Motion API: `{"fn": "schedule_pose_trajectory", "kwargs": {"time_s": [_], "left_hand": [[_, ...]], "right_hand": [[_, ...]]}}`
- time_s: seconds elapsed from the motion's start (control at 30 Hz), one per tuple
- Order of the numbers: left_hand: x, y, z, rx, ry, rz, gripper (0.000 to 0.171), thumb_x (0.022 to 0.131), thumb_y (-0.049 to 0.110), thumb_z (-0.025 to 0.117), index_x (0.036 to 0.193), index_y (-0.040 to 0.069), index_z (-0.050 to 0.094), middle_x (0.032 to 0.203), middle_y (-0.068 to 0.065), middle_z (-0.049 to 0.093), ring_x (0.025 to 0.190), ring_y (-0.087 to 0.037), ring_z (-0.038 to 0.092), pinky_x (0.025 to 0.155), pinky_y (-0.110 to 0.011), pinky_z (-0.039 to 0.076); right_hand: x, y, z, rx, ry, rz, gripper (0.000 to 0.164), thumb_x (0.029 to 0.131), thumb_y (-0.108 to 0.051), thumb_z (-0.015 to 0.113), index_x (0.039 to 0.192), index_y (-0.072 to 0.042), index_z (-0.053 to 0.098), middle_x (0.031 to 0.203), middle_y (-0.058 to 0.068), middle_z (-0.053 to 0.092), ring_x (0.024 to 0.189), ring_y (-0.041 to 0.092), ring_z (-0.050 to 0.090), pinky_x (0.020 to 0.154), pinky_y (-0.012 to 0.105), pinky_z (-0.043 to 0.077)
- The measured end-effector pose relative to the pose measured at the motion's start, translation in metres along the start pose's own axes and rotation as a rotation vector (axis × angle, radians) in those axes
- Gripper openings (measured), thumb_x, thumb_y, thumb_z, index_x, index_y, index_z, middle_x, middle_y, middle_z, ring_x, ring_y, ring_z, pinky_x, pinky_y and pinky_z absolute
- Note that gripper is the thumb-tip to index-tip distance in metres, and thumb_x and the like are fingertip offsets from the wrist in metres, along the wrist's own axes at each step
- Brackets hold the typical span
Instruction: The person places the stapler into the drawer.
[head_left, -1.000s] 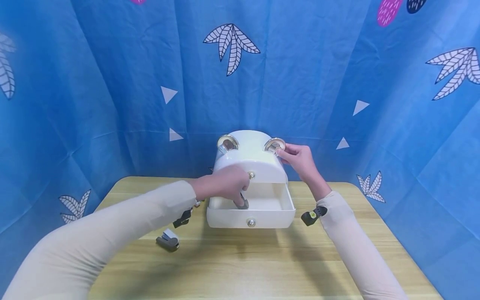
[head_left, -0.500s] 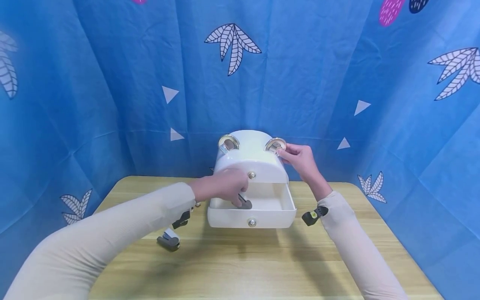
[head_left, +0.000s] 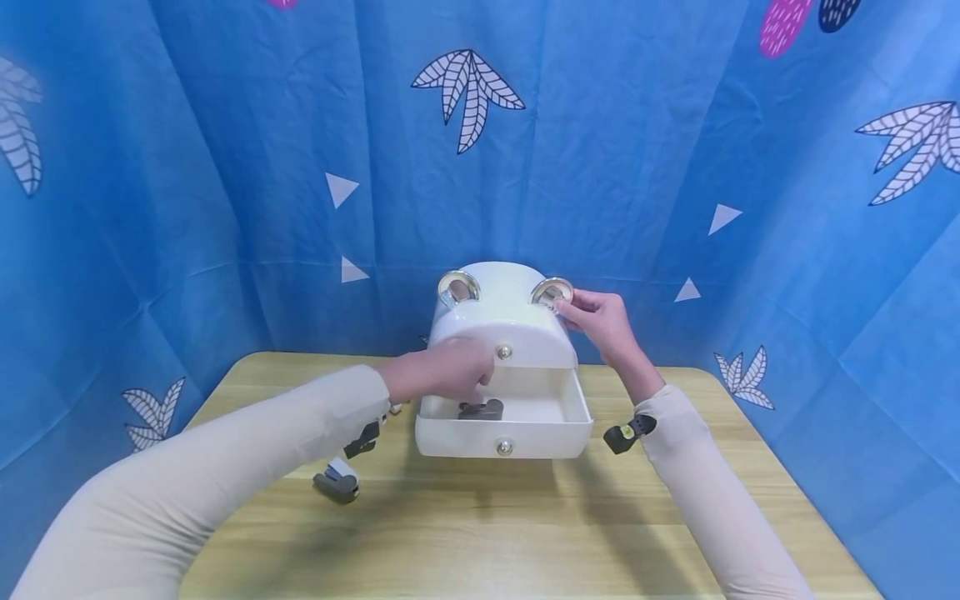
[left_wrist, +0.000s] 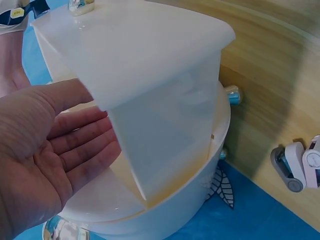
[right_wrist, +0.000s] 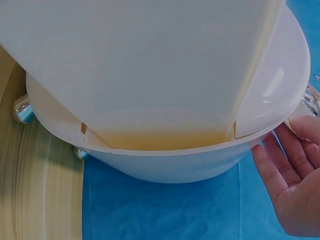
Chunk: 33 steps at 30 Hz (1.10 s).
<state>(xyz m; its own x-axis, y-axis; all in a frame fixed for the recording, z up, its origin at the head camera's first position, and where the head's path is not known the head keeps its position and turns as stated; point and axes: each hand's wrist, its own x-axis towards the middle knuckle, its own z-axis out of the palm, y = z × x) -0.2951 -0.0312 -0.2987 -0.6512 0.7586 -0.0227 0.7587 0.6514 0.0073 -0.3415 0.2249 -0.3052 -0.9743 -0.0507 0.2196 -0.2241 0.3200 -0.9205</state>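
A white frog-shaped drawer box (head_left: 501, 296) stands at the back of the table, its lower drawer (head_left: 457, 439) pulled out. Inside the drawer's left part lies a small dark grey stapler (head_left: 486, 410). My left hand (head_left: 453, 368) hovers just over it, apart from it as far as I can see; the left wrist view shows this hand (left_wrist: 55, 150) with loosely bent fingers and nothing in them. Up at the box's right side, my right hand (head_left: 600, 323) pinches the rim of the round silver eye (head_left: 552, 290). Its fingertips are partly hidden behind that eye.
A grey and white stapler (head_left: 337, 482) lies on the wooden table (head_left: 480, 533), left of the box. Beside it in the left wrist view is a pale item (left_wrist: 313, 162), cut off by the edge. A blue curtain (head_left: 615, 167) hangs behind and around.
My left hand has let go of the dark grey stapler, which now lies flat in the drawer, and has lifted slightly off it. The right hand has kept its place on the eye.
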Motion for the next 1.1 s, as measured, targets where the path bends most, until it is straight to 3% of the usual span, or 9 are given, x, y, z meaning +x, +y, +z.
{"fn": "schedule_pose_trajectory", "kwargs": {"time_s": [0.17,0.3,0.4,0.57,0.9,1.1], "left_hand": [[-0.001,0.000,-0.003,-0.003,0.011,0.015,0.037,0.083,0.023,0.084,0.056,0.014,0.060,0.051,0.007,0.045,0.056,-0.010,0.036,0.058,-0.021,0.029],[-0.004,-0.001,-0.006,-0.037,0.012,-0.005,0.015,0.082,0.022,0.085,0.078,0.010,0.078,0.072,0.002,0.071,0.069,-0.012,0.054,0.067,-0.023,0.046],[-0.008,-0.002,-0.010,-0.067,0.012,-0.026,0.017,0.082,0.020,0.085,0.092,0.008,0.080,0.091,-0.002,0.077,0.084,-0.015,0.063,0.078,-0.029,0.054],[-0.019,-0.009,-0.016,-0.106,0.013,-0.054,0.023,0.084,0.021,0.083,0.103,0.008,0.078,0.094,-0.003,0.075,0.088,-0.016,0.064,0.081,-0.031,0.055],[-0.069,-0.034,-0.029,-0.285,0.086,-0.139,0.028,0.088,0.024,0.079,0.112,0.011,0.077,0.102,-0.004,0.077,0.089,-0.015,0.068,0.079,-0.033,0.058],[-0.103,-0.058,-0.022,-0.364,0.157,-0.169,0.034,0.088,0.026,0.079,0.118,0.011,0.076,0.115,-0.005,0.076,0.104,-0.023,0.070,0.090,-0.044,0.060]], "right_hand": [[0.000,0.001,0.000,0.004,0.000,-0.016,0.043,0.096,-0.021,0.072,0.133,0.000,0.065,0.128,0.023,0.069,0.094,0.004,0.070,0.093,0.040,0.058],[0.000,0.001,0.000,-0.001,0.000,-0.015,0.043,0.096,-0.022,0.072,0.133,-0.001,0.066,0.127,0.024,0.069,0.093,0.003,0.070,0.092,0.040,0.059],[-0.001,0.001,0.000,-0.002,-0.001,-0.019,0.042,0.096,-0.022,0.072,0.132,0.000,0.066,0.127,0.024,0.069,0.092,0.002,0.070,0.091,0.038,0.059],[-0.002,-0.001,0.000,0.015,-0.004,-0.027,0.042,0.096,-0.020,0.072,0.131,0.002,0.066,0.126,0.026,0.068,0.092,0.000,0.070,0.090,0.034,0.059],[-0.002,-0.001,0.002,0.034,-0.011,-0.016,0.045,0.096,-0.019,0.072,0.134,0.003,0.063,0.129,0.026,0.067,0.092,-0.001,0.070,0.088,0.031,0.060],[-0.001,-0.003,0.002,0.037,-0.004,-0.012,0.046,0.095,-0.020,0.073,0.135,0.001,0.063,0.130,0.026,0.066,0.091,-0.002,0.070,0.094,0.040,0.057]]}}
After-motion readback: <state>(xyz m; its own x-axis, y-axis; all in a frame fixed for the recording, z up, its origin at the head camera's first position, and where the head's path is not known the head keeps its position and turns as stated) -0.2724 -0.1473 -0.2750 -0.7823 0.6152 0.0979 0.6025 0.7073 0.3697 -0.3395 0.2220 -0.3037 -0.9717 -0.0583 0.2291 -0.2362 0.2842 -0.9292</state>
